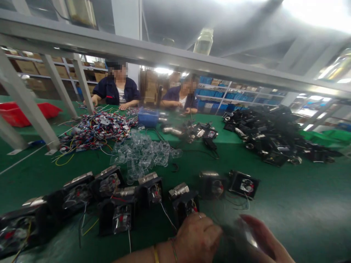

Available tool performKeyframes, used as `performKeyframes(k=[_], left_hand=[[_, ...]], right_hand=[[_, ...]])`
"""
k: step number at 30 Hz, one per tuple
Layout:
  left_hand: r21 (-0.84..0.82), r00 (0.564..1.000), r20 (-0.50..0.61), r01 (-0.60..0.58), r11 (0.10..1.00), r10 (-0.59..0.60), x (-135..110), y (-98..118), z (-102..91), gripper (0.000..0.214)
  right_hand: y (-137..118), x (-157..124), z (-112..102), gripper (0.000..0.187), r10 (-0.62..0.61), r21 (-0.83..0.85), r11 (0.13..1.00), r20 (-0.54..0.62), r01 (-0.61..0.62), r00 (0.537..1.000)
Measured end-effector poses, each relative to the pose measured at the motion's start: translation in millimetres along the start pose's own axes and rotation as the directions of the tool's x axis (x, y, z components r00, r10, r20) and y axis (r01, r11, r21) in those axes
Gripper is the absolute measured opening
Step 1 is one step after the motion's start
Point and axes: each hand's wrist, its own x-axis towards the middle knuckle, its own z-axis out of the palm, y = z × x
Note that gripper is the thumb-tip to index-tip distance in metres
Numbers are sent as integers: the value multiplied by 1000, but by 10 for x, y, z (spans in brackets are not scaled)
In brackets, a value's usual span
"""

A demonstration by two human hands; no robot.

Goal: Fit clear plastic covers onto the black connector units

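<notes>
My left hand (197,233), with bands at the wrist, is closed at the bottom centre. Its curled fingers overlap the near edge of a black housing (179,209) topped by a metal valve body (178,190); what they pinch is hidden. To its right, my right hand (264,237) is blurred and curves around something dark with a bright glint, too smeared to name. Beyond the hands lie another black valve unit (244,183) with loose wires and a blurred one (212,186). Several similar units, such as the valve unit (117,215), line the left side.
Clear plastic covers (145,153) are heaped mid-table, beside a pile of wired parts (104,128). Black housings (268,135) are piled at right. A metal shelf frame (164,53) spans overhead. Two people sit opposite, near a blue bin (148,117); a red bin (16,114) stands left.
</notes>
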Motion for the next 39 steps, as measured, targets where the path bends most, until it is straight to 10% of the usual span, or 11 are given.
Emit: performKeyframes(k=[6,20,39], left_hand=[[-36,999,-13,48,998,-48,22,55,-71,13],[-165,988,-88,109,980,-125,126,99,-134,31],[-142,983,-112,126,982,-142,128,99,-139,31]], right_hand=[[-360,-148,163,53,129,384,911,79,-150,988],[-419,-263,251,77,16,363,926,244,-107,970],[-422,-317,603,52,166,591,765,203,-256,965]])
